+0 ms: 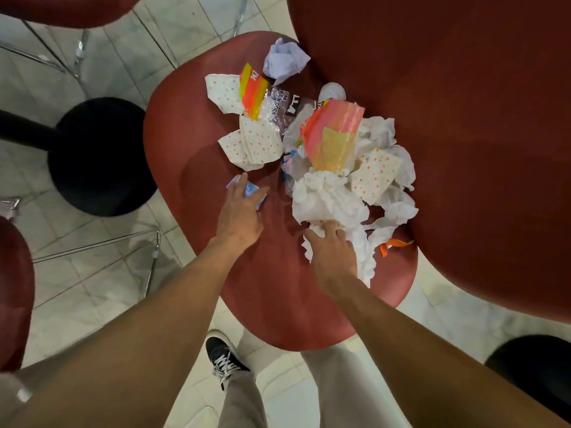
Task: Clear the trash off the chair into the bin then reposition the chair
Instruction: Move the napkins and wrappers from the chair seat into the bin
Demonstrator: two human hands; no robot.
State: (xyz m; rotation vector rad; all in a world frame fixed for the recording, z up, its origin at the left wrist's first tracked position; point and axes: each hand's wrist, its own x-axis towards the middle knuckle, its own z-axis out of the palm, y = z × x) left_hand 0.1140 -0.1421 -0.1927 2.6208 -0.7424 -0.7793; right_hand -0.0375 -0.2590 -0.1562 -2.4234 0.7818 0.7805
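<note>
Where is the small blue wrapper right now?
The blue wrapper lies on the chair seat, left of the trash pile, under the left hand's fingertips.

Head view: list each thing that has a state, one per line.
Chair seat: littered, not cleared.
White tissue wad: crumpled, right hand on it.
Blue packet: flat, under left hand fingertips.
Dotted wrapper: unfolded, untouched.
Pink-orange bag: atop pile.
Paper ball: crumpled, apart.
</note>
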